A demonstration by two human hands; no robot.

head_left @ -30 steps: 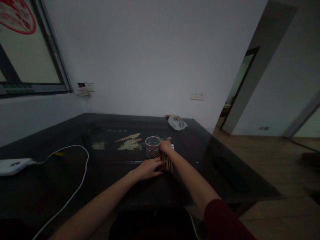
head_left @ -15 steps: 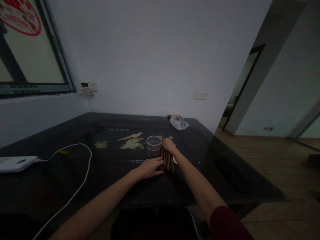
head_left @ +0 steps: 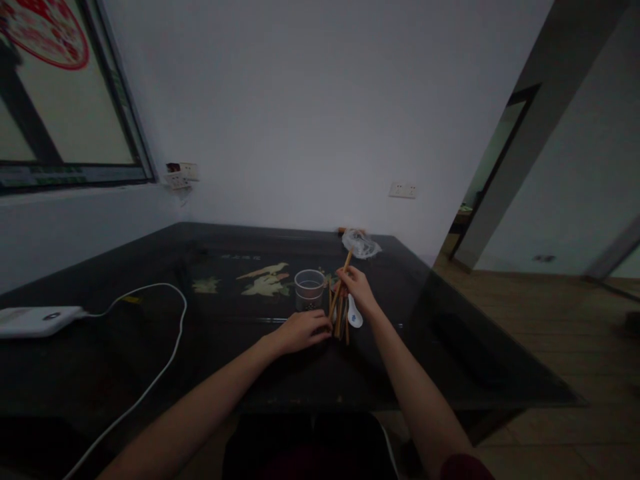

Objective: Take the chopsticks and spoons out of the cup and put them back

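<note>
Several wooden chopsticks (head_left: 339,322) lie in a loose bunch on the dark table. My right hand (head_left: 357,285) pinches a chopstick (head_left: 349,259) near its upper part; it slants up and to the right over the bunch. My left hand (head_left: 304,331) rests at the left of the bunch, thumb and fingers closed about the lower end of the slanting chopstick. Behind my left hand stands a clear plastic cup (head_left: 309,285), its lower part hidden by the fingers. A white spoon with a blue mark (head_left: 355,315) lies just right of the chopsticks, beneath my right wrist.
A crumpled clear plastic bag (head_left: 361,244) lies near the wall, with an orange-brown object behind it. At left, a white power bank (head_left: 40,321) trails a white cable (head_left: 181,320) across the table (head_left: 240,373). A dark flat object (head_left: 467,347) lies at right.
My right hand has raised a chopstick from the bunch and tilted it rightward. The spoon, mostly covered before, now shows. My left hand stays beside the chopsticks.
</note>
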